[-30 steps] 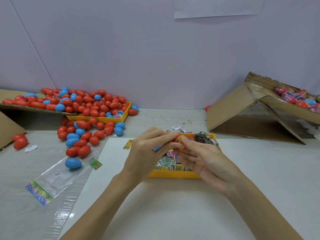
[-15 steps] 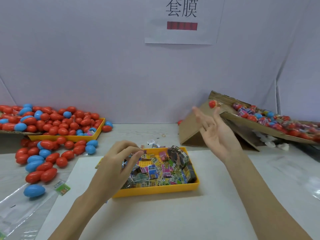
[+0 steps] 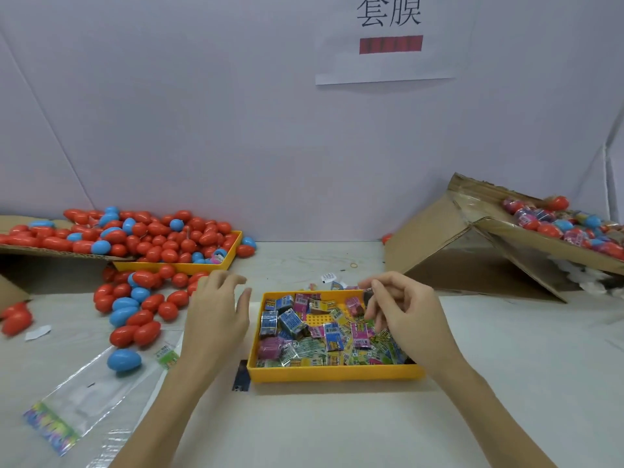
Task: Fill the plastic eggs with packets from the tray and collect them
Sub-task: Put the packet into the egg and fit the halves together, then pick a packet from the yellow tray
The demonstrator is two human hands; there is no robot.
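The packets [image 3: 332,332] lie heaped in the yellow tray [image 3: 334,372] at the middle of the table, flat little foil-and-paper sachets lying every which way, so no shared long axis can be read from them. They look light, thin and pliable, probably a bit slick, best pinched by one free edge or corner at the top of the heap so only one comes away. The right hand [image 3: 401,312] hangs over the tray's far right corner with its fingers curled down among the packets; whether it already has one pinched cannot be told. The left hand [image 3: 216,305] hovers just left of the tray, fingers spread and relaxed, holding nothing, reaching toward the loose red and blue eggs [image 3: 135,312] scattered on the table. These look hard, smooth and apt to roll, most lying with their long axes roughly level; best taken across the middle. More eggs fill a second yellow tray [image 3: 216,265] behind, and filled ones rest on the cardboard chute [image 3: 472,251] at right.
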